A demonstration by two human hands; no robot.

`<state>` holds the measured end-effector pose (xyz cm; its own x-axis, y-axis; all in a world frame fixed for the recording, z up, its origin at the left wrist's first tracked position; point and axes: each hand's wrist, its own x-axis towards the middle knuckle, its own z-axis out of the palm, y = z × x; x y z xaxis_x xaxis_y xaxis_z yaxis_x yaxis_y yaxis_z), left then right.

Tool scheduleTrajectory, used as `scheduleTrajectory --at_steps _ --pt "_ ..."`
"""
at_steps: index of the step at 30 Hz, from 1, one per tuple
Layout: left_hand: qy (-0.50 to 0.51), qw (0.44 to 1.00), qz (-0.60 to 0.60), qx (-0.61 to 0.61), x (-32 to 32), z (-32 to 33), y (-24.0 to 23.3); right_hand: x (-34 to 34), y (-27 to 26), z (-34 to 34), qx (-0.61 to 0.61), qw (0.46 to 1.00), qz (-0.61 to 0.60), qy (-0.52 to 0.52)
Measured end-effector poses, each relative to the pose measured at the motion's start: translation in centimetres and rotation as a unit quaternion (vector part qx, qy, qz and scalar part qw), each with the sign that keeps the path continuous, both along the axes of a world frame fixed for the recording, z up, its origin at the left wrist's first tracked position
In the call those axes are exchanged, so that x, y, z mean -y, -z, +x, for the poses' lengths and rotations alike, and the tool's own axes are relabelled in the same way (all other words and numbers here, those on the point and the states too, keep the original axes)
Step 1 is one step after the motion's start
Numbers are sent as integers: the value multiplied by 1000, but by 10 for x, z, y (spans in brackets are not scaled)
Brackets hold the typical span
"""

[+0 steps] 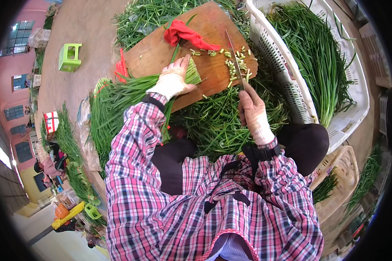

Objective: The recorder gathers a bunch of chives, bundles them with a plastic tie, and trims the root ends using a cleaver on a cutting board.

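Note:
My left hand presses down on a bundle of garlic chives, gripping it near the evenly cut pale ends. The bundle lies on a wooden board, its green leaves trailing off to the left. In my right hand is the handle of a long knife, whose blade points away over the board's right part. Short cut stem pieces lie scattered around the blade. A red cloth rests on the board beyond my left hand. Red ties hang at the board's left edge.
A white plastic crate on the right holds long chives. Loose leaves cover the ground below the board. Tied bundles lie at left, with a green stool farther off. Several people sit in the far left background.

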<state>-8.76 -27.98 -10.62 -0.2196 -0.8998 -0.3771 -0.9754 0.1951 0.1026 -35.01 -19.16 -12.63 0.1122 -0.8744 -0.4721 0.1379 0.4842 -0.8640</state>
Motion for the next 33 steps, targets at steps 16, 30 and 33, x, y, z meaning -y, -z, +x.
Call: scheduleTrajectory --at_steps 16,30,33 --pt "-12 999 -45 27 -30 42 1 3 0 -4 86 991 93 32" --pt "-22 999 47 7 -19 52 -18 78 3 15 -319 916 -239 -48" --pt "1 1000 4 15 -18 53 -3 126 24 15 -488 795 -346 -99"
